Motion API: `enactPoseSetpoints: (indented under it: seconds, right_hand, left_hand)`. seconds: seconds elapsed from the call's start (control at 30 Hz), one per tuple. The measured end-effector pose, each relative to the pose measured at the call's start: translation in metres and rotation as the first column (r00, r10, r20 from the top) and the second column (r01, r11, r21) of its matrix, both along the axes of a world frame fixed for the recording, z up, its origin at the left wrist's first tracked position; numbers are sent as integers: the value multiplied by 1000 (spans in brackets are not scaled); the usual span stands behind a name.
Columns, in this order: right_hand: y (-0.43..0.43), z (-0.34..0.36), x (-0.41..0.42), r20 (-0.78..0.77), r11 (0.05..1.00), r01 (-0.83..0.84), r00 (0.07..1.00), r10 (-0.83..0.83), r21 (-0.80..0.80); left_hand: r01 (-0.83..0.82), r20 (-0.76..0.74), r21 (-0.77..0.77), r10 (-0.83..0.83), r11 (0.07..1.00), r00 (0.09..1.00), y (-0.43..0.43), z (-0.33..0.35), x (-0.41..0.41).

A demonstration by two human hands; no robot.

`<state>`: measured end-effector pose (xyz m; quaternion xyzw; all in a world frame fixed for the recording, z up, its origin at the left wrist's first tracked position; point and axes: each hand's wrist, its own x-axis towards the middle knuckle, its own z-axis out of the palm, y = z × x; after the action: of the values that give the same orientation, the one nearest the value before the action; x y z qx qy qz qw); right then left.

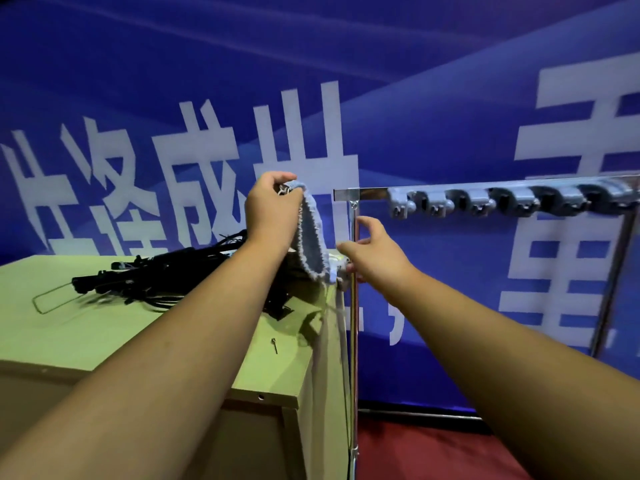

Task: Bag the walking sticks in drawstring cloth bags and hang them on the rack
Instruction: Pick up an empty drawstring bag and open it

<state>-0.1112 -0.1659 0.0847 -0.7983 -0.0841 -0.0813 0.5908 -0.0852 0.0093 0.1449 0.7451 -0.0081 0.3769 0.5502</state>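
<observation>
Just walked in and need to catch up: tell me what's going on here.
A person is working at a table that has a pile of black sticks on it. The left hand grips a blue-grey bag by its top and holds it up over the table's corner. The right hand reaches to the bag's lower end, but blur hides whether it grips it. No stick is in the bag, and the clips on the rack hold nothing.
</observation>
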Motion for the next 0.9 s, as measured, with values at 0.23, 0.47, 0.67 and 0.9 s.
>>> enactPoseSetpoints:
  seconds: [0.23, 0.47, 0.67, 0.9]
  right_hand:
    - [15, 35, -66, 5, 994, -41, 999, 40, 102]
    - [9, 74, -111, 145, 986, -94, 987, 74, 139]
    - [-10, 82, -138, 169, 999, -24, 986, 16, 46]
    - [-10, 56, -153, 30, 899, -112, 990, 137, -423]
  left_hand:
    - [7, 21, 141, -10, 990, 1000, -6, 37, -64]
    - [55, -42, 259, -45, 964, 998, -26, 82, -130]
    - [192, -279, 428, -73, 883, 958, -27, 103, -186]
    - [486, -770, 403, 0, 776, 638, 14, 76, -229]
